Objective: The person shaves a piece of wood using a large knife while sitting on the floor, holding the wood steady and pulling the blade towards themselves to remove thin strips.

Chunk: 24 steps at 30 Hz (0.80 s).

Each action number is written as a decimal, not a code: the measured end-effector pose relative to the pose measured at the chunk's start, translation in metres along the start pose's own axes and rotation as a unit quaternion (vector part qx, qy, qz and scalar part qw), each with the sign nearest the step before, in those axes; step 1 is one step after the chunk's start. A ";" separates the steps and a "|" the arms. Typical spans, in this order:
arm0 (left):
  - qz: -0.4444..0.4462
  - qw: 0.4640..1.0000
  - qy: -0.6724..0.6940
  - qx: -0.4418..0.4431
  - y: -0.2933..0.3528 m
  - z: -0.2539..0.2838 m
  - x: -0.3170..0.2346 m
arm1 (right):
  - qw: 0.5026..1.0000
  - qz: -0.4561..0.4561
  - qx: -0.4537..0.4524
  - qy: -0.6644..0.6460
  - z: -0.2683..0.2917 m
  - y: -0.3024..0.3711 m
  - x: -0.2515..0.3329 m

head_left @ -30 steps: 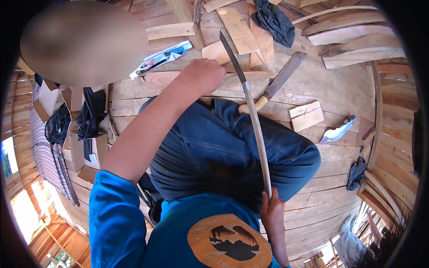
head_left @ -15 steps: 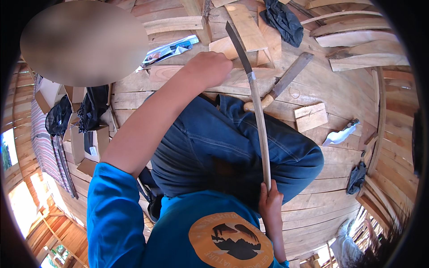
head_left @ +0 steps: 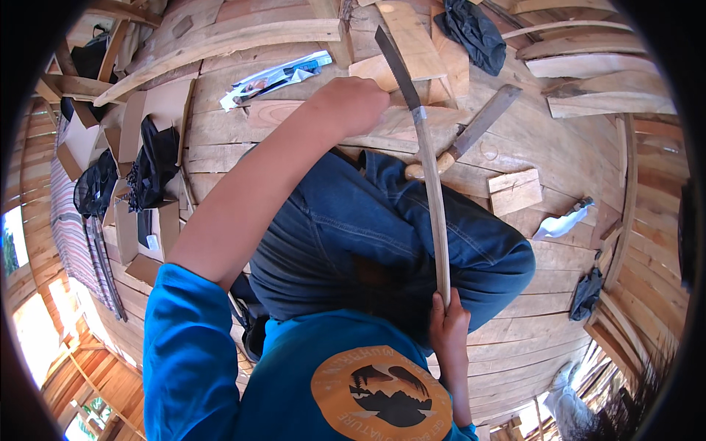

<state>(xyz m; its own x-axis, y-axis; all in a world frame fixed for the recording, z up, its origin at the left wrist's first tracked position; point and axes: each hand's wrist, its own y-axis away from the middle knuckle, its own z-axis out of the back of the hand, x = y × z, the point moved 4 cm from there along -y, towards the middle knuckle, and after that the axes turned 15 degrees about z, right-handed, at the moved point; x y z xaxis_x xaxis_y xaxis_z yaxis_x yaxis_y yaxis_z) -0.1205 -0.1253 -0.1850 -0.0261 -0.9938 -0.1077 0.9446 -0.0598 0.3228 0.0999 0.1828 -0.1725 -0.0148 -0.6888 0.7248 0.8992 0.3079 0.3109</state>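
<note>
My right hand, low and right of centre, is closed round the end of a long pale wooden handle. It belongs to a sickle with a dark, slightly bent, saw-toothed blade pointing away from me. The sickle lies across my folded leg in dark trousers. My left hand is curled closed just left of the blade; whatever its fingers hold, if anything, is hidden from me. Beyond the shaft, a machete with a light wooden handle rests on the floorboards. A flat board lies partly behind my left forearm.
Planks lie ahead, beside a black crumpled bag. A printed plastic wrapper sits left of them. Right of my knee are a small wood block and a white-wrapped item. Cardboard boxes with black items stand at left.
The large blurred patch at top left is gone, revealing a beam and cardboard boxes. My hands and the sickle keep nearly the same places, shifted slightly right in view.
</note>
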 end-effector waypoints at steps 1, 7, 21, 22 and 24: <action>0.004 1.000 -0.011 0.009 0.000 -0.002 0.000 | 1.000 0.005 -0.002 0.000 0.002 0.002 0.000; 0.031 0.999 -0.003 0.029 -0.002 0.000 0.001 | 1.000 0.000 -0.008 0.000 0.001 -0.005 0.004; 0.041 0.998 0.004 0.056 -0.004 0.002 0.004 | 0.999 -0.029 0.035 0.014 0.022 0.058 -0.015; 0.038 0.998 0.001 0.053 -0.003 0.002 0.003 | 0.999 -0.025 0.037 0.013 0.019 0.050 -0.016; 0.032 0.998 -0.007 0.047 -0.001 0.003 0.001 | 0.999 -0.019 0.033 0.005 0.013 0.031 -0.012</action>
<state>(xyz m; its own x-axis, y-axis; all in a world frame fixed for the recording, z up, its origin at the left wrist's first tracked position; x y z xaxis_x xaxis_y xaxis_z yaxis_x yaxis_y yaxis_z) -0.1228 -0.1260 -0.1831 0.0289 -0.9971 -0.0709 0.9097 -0.0032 0.4152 0.1220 0.2090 -0.1637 -0.0436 -0.7073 0.7055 0.8677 0.3232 0.3777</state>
